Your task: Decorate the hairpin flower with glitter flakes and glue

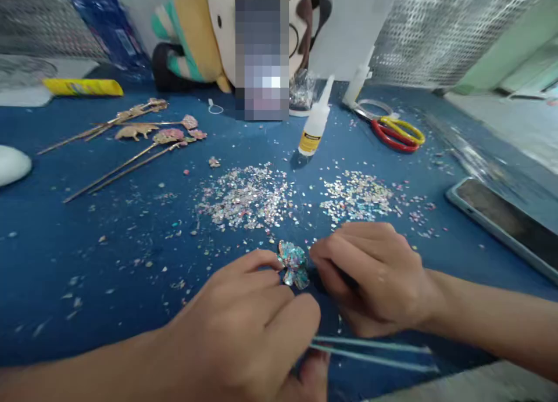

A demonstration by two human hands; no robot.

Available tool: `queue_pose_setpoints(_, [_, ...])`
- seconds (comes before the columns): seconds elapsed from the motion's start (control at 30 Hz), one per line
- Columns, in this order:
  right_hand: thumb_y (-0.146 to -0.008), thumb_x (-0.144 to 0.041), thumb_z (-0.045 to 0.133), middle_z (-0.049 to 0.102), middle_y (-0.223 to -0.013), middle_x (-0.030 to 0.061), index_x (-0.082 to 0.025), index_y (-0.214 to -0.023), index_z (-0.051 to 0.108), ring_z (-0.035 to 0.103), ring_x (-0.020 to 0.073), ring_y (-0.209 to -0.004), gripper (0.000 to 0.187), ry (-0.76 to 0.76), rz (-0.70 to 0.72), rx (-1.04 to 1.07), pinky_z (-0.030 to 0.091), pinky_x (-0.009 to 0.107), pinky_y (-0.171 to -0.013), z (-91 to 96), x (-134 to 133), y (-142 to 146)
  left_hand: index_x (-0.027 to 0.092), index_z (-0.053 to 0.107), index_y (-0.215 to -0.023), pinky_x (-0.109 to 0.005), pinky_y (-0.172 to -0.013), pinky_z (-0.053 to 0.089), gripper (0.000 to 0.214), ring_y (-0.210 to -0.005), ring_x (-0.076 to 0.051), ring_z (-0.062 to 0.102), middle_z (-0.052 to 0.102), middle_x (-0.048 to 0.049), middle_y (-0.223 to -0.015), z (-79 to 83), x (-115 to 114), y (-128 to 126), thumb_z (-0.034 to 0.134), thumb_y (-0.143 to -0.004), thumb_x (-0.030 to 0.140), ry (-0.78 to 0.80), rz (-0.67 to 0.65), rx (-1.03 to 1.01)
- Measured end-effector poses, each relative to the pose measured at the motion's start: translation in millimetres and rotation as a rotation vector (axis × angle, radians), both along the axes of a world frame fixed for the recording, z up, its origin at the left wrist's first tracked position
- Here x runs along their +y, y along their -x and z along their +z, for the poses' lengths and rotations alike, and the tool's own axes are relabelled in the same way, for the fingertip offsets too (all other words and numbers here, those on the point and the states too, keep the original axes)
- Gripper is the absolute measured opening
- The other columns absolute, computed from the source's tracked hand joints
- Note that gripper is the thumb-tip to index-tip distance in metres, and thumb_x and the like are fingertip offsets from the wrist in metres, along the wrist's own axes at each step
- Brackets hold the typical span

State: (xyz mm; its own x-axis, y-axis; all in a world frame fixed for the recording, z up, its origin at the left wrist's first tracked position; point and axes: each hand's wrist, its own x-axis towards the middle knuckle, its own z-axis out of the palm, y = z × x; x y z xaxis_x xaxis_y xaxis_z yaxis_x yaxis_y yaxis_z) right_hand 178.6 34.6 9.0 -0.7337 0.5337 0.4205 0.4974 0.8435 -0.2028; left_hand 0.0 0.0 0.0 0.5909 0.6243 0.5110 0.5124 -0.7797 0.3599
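A small flower-shaped ornament (293, 265), covered in shiny turquoise flakes, lies on the blue tabletop between my hands. My left hand (248, 320) rests an index fingertip against its left petal. In the same hand, low between thumb and curled fingers, are pale blue tweezers (375, 352), their two prongs pointing right. Just right of the flower, my right hand (375, 274) has thumb and fingers pinched together; whatever they hold is hidden. Beyond both hands spread two patches of glittering flakes, a left pile (248, 196) and a right pile (357, 196).
A glue bottle (313, 129) stands behind the flakes. Scissors (396, 133) with red and yellow handles lie to its right. A phone (510, 222) is at the right edge. Gold hairpins (131, 129) and a yellow tube (82, 88) lie left, near a plush toy (196, 36).
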Motion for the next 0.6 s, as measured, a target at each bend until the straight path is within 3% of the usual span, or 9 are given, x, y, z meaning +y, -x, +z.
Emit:
queue_pose_setpoints(0.13, [-0.077,-0.007,0.043,0.048,-0.048,0.0009,-0.01,-0.062,0.058,0.033,0.0109,-0.043,0.02,-0.026,-0.016,0.037,0.027,0.028,-0.041,-2.1,-2.7,2.1,0.018,0.052,-0.059,-0.026,-0.096,0.04,0.036,-0.058,-0.01,0.053,0.052,0.0028,-0.054,9.8,-8.6,-1.2,0.029,-0.087,0.018,0.063,-0.095,0.145])
queue_pose_setpoints(0.23, [-0.078,-0.008,0.043,0.048,-0.048,0.0007,-0.011,-0.062,0.056,0.032,0.0108,-0.043,0.02,-0.011,-0.02,0.034,0.026,0.028,-0.041,-2.1,-3.2,2.0,0.018,0.051,-0.063,-0.029,-0.097,0.04,0.031,-0.061,-0.011,0.056,0.056,0.0019,-0.056,9.1,-10.0,-0.7,0.031,-0.086,0.018,0.002,-0.169,0.209])
queue_pose_setpoints(0.4, [-0.078,-0.009,0.043,0.047,-0.049,0.0006,-0.012,-0.062,0.055,0.033,0.0107,-0.044,0.021,-0.014,-0.024,0.02,0.025,0.028,-0.042,-2.2,-2.4,1.7,0.02,0.047,-0.064,-0.029,-0.09,0.045,0.023,-0.058,-0.012,0.057,0.056,0.0022,-0.055,0.7,-8.9,-1.4,0.033,-0.075,0.005,-0.047,-0.141,0.21])
queue_pose_setpoints(0.6, [-0.077,-0.009,0.042,0.045,-0.048,-0.0013,-0.014,-0.062,0.054,0.032,0.0099,-0.044,0.02,-0.003,-0.033,0.049,0.024,0.027,-0.043,-4.6,-2.3,1.2,0.021,0.042,-0.063,-0.026,-0.089,0.045,0.023,-0.051,-0.011,0.054,0.051,0.0048,-0.049,-7.3,-8.9,-7.9,0.033,-0.081,0.009,-0.086,-0.1,0.207])
